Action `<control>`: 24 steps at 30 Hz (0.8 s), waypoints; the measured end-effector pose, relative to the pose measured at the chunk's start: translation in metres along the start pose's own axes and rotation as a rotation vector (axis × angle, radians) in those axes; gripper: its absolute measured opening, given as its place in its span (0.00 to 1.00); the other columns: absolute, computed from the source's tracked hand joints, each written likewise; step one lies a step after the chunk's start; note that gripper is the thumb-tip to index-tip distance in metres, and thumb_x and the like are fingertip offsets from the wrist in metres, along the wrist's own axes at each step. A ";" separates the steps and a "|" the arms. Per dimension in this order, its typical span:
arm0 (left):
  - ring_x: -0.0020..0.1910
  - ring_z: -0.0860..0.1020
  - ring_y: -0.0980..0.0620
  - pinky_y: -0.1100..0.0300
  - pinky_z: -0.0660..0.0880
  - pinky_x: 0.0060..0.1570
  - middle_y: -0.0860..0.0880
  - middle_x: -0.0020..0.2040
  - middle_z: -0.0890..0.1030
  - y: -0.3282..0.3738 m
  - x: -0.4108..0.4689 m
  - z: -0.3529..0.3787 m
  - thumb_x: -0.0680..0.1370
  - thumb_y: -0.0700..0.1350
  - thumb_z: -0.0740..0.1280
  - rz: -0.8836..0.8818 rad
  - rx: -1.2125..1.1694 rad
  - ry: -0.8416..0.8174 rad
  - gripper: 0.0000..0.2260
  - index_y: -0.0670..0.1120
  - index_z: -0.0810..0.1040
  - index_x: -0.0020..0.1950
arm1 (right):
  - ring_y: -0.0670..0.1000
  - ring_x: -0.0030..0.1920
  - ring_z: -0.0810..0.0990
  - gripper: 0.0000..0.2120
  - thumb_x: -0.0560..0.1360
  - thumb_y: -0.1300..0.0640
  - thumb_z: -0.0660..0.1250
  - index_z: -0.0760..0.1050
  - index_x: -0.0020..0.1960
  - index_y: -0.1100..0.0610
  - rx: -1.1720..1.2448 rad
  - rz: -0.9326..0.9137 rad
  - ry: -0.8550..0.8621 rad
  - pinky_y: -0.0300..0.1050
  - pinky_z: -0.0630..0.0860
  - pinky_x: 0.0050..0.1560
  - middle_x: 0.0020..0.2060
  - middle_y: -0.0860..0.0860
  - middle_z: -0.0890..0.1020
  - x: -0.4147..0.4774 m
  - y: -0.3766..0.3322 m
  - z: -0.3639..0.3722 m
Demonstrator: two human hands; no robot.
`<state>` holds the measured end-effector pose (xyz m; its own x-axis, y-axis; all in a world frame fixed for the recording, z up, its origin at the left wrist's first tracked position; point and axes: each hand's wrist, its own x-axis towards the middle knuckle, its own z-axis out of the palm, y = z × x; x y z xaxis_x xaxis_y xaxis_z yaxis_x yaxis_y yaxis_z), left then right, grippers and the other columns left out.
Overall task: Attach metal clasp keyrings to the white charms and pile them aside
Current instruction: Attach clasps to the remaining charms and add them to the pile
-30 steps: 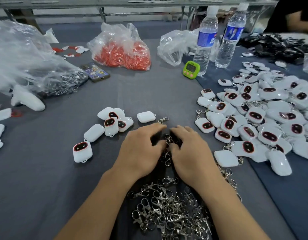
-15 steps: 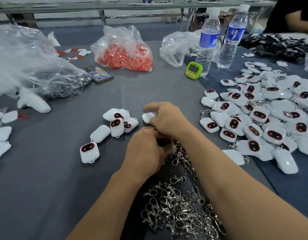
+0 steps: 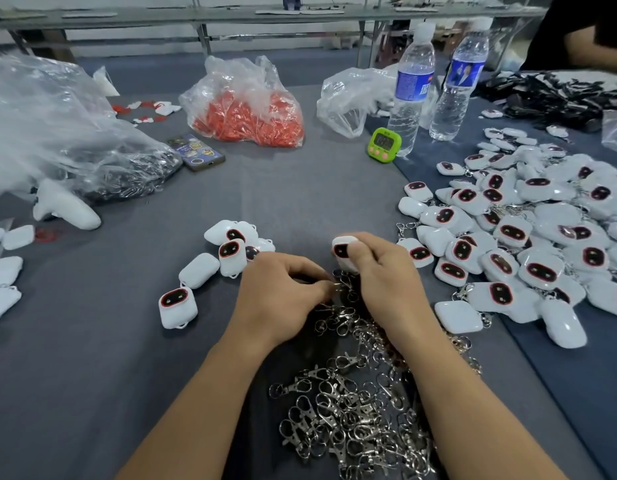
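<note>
My right hand (image 3: 383,278) holds a white charm (image 3: 341,249) with a dark red-rimmed face, thumb pressed on its front. My left hand (image 3: 282,299) pinches a metal clasp keyring (image 3: 338,287) just below the charm, fingers curled. A heap of loose silver clasps (image 3: 348,410) lies between my forearms. A small group of bare white charms (image 3: 227,251) sits left of my hands. A big pile of charms with clasps attached (image 3: 528,237) covers the right side.
At the back stand a bag of red parts (image 3: 248,112), a phone (image 3: 196,152), a green timer (image 3: 384,144) and two water bottles (image 3: 412,88). A large clear plastic bag (image 3: 50,133) lies left. Another person's arm (image 3: 594,43) is at the far right.
My right hand reached forward to a white charm, picked it up and brought it back over the clasps. My left hand stayed by the clasp heap, pinching a clasp.
</note>
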<state>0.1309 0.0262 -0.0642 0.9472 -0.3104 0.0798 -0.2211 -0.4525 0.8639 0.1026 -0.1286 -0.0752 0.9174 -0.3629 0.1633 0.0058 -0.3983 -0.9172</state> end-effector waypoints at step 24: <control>0.33 0.84 0.56 0.68 0.77 0.36 0.52 0.35 0.86 -0.002 0.008 0.006 0.70 0.39 0.79 0.070 -0.342 0.205 0.13 0.58 0.87 0.40 | 0.54 0.37 0.80 0.08 0.63 0.64 0.72 0.82 0.40 0.55 0.502 0.182 -0.145 0.52 0.79 0.43 0.37 0.56 0.84 -0.007 -0.013 -0.003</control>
<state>0.1372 0.0196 -0.0685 0.9669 -0.1416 0.2121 -0.2295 -0.1208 0.9658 0.0946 -0.1238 -0.0632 0.9665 -0.2547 -0.0330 -0.0015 0.1229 -0.9924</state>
